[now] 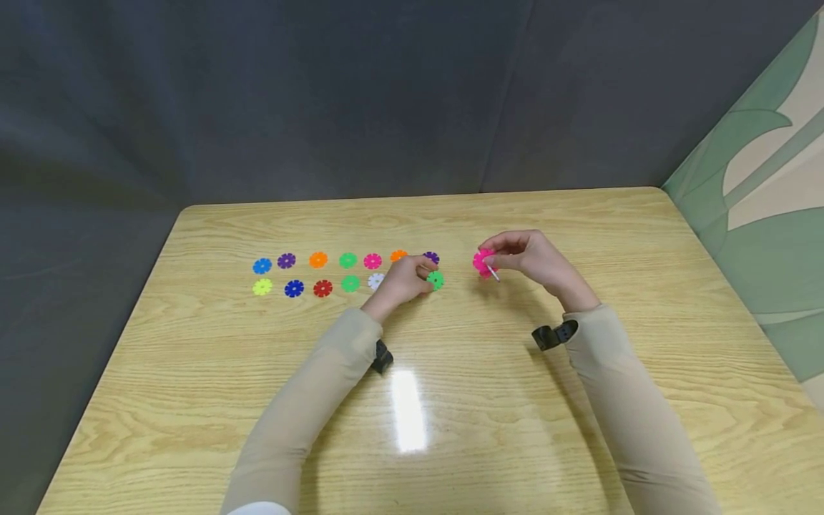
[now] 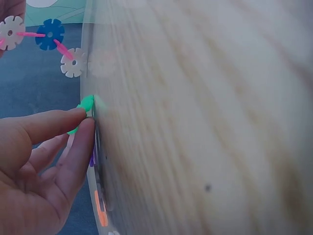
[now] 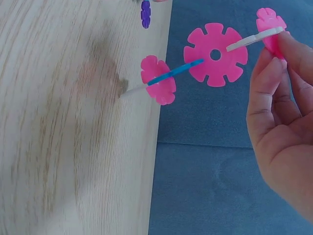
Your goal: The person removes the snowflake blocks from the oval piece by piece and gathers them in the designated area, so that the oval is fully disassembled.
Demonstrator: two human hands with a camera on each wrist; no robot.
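Note:
My left hand (image 1: 400, 280) pinches a green notched flower disc (image 1: 435, 280) between thumb and fingertip at the right end of two rows of discs. In the left wrist view the disc (image 2: 87, 104) is tilted close to the tabletop. To the right, my right hand (image 1: 537, 261) grips one end of a chain of interlocked discs (image 1: 484, 262) held above the table. The right wrist view shows its pink disc (image 3: 215, 73) face-on, joined by a blue disc (image 3: 176, 71) to another pink disc (image 3: 158, 84). A white disc (image 3: 254, 39) sits beside my fingertips.
Left of my hands lie two rows of loose discs, with a blue disc (image 1: 262, 266) and a yellow disc (image 1: 262, 287) at the far left. A purple disc (image 1: 431, 257) lies just behind my left fingers. Dark cloth (image 1: 335, 107) hangs behind the wooden table (image 1: 476, 400).

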